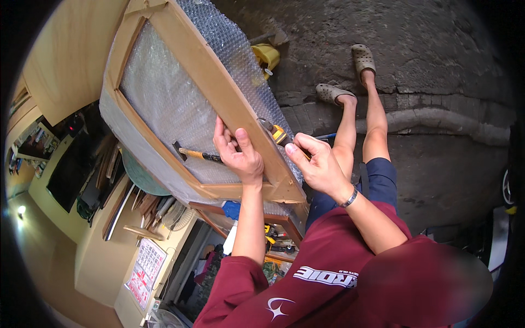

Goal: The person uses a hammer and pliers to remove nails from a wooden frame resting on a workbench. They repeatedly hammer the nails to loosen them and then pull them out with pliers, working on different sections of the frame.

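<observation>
A large pale wooden frame [194,60] stands tilted before me, with bubble wrap [235,46] under and beside it. At its rail is my left hand [240,156], fingers curled at the inner edge and thumb on the wood. My right hand [322,167] is closed around a yellow-and-black hand tool [280,135]. The tool's metal end is by the rail's outer edge; its exact kind is unclear. A hammer [191,153] lies inside the frame on the plastic sheet, and the end of its black grip disappears behind my left hand.
A yellow container [266,57] sits on the rough dark floor [437,65] beyond the frame. Below the frame, a cabinet-like opening holds assorted tools [279,240]. Wood offcuts [156,210] and a red-and-white printed sheet [146,271] are at left. My legs, in clogs [329,93], are at right.
</observation>
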Tool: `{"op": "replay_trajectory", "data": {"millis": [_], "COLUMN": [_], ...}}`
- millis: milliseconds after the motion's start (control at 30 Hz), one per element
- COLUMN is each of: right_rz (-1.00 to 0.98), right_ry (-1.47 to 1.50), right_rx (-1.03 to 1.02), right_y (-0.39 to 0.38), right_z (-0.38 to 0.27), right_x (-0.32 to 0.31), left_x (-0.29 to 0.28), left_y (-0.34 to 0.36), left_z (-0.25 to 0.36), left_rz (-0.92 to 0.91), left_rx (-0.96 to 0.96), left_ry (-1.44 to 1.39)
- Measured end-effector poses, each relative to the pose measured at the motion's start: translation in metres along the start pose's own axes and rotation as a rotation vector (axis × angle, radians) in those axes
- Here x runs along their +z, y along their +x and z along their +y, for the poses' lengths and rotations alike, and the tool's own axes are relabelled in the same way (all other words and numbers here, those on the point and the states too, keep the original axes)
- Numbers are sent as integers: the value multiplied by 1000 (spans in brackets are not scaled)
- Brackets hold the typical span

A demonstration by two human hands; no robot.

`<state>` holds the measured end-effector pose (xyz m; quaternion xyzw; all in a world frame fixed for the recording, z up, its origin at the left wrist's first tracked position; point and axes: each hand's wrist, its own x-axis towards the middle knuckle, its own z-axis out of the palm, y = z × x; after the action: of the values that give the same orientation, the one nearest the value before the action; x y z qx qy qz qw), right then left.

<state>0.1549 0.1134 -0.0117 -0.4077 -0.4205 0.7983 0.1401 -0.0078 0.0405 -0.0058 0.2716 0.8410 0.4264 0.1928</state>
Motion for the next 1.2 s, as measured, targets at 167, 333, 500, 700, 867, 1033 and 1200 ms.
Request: {"op": "replay_trajectory", "data": {"millis": [167, 333, 500, 700, 867, 1033, 1200], "right_rz": [45, 69, 78, 100, 206, 324, 197], "right_ry": [0, 42, 52, -48, -220, -430, -391], "right_rx": [12, -23, -58, -118, -308, -533, -409], "right_y": [-3, -3, 0, 0, 2, 7, 8], "right_z": [2, 7, 7, 5, 13, 20, 16], "right_x": [7, 11, 13, 16, 18, 17, 9], "left_x": [-1, -2, -1, -3, 1, 0, -6], "left_y": [-1, -1, -1, -2, 0, -3, -2], "left_z": [-2, -4, -2, -5, 0, -4, -8], "left_rz": [8, -5, -7, 0, 7, 24, -8], "left_rx": [2, 30, 29, -17, 3, -7, 45], "left_ry": [19, 66, 65, 28, -18, -17, 113]}}
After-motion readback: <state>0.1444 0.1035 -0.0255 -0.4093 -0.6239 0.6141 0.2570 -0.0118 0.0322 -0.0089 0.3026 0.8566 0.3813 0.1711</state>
